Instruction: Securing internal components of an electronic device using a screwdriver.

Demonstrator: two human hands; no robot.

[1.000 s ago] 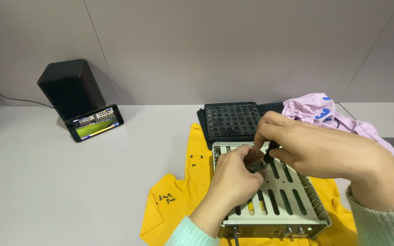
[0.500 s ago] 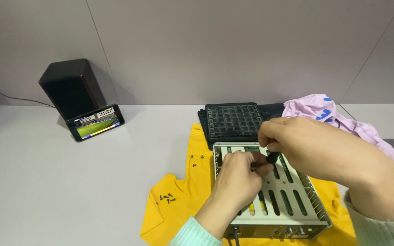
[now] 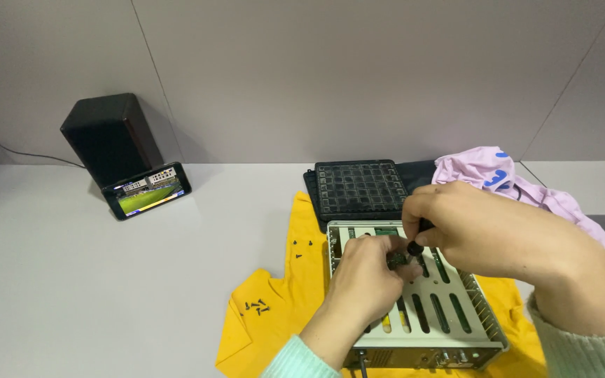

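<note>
tool: our right hand pinches a black driver, tip down on chassis
left hand: pinching small part just left of the tip, touching chassis

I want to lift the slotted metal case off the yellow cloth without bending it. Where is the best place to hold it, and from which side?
Probably grip the slotted metal case by its two long side walls, coming from above with one hand at each side. The top is a thin plate with slots, the left hand and right hand work over its far end, and the near face carries connectors.
</note>
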